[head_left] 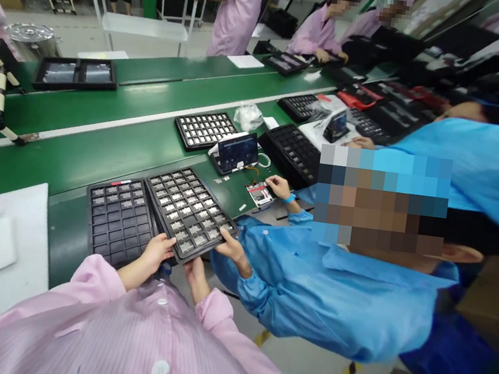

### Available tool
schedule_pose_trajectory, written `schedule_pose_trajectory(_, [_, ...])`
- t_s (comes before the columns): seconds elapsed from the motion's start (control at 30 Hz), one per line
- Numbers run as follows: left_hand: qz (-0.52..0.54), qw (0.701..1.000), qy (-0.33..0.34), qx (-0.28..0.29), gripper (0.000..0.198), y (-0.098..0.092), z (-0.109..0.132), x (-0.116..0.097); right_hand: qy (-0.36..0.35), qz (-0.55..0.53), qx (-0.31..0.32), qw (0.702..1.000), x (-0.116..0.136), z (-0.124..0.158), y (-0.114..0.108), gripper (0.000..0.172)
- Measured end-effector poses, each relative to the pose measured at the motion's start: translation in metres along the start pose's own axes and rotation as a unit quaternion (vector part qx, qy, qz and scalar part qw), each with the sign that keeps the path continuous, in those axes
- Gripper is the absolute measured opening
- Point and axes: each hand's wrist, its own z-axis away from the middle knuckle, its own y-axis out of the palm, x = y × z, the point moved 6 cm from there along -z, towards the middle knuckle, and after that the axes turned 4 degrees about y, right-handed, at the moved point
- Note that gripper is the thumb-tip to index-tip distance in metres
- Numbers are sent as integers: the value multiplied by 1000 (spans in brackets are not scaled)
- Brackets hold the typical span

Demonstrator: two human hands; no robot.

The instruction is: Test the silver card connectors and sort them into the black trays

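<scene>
A black compartment tray (189, 207), with small metallic parts in many of its pockets, is tilted in front of me. My left hand (158, 252) is closed on its near left corner. From below, my right hand (195, 270) grips the near edge, its fingers partly hidden under the tray. A co-worker's hand (230, 247) in a blue sleeve holds the near right corner of the same tray. Left of it lies a second black tray (119, 229), with parts in its far rows and a red-and-white label on its rim.
The co-worker's other hand (279, 186) is beside a small flat board (259, 194). A tablet-like screen (238, 152) and another filled tray (204, 129) stand on the green bench (81, 109). A white board (26, 244) is at left. Several people work beyond.
</scene>
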Motion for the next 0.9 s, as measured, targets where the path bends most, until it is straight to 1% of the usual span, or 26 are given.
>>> schedule_pose_trajectory(0.1, [4,1000,17,16,18,1,7,-8,-2,4,24,1000,-1,6,-1,28])
schedule_pose_trajectory(0.17, [5,999,30,16,18,1,7,-17,-4,7,37,999,-3,9,-2,29])
schedule_pose_trajectory(0.27, [6,999,47,4,21,-4,1,-33,-5,13,50,999,-6,13,-2,30])
schedule_pose_trajectory(0.33, [4,998,57,-13,24,-10,-7,-42,-1,17,54,998,-9,15,-4,30])
schedule_pose_trajectory(0.4, [-4,997,63,-45,25,-21,-14,-48,4,21,54,998,-10,16,-7,28])
schedule_pose_trajectory(0.47, [-15,994,66,-91,27,-38,-17,-49,9,21,52,998,-12,18,-10,27])
schedule_pose_trajectory(0.57, [-33,985,67,-156,30,-68,-15,-42,21,19,51,998,-18,23,-16,26])
schedule_pose_trajectory(0.63, [-40,981,64,-179,33,-84,-13,-35,27,14,51,998,-24,28,-19,25])
schedule_pose_trajectory(0.7, [-39,982,60,-177,33,-94,-12,-28,29,10,50,998,-30,35,-19,24])
schedule_pose_trajectory(0.73, [-35,983,58,-168,33,-95,-13,-25,30,9,51,998,-34,39,-18,24])
schedule_pose_trajectory(0.8, [-20,989,55,-135,32,-94,-16,-23,32,10,54,998,-41,48,-16,23])
schedule_pose_trajectory(0.9, [13,996,46,-76,31,-88,-23,-26,42,18,67,997,-52,63,-14,23])
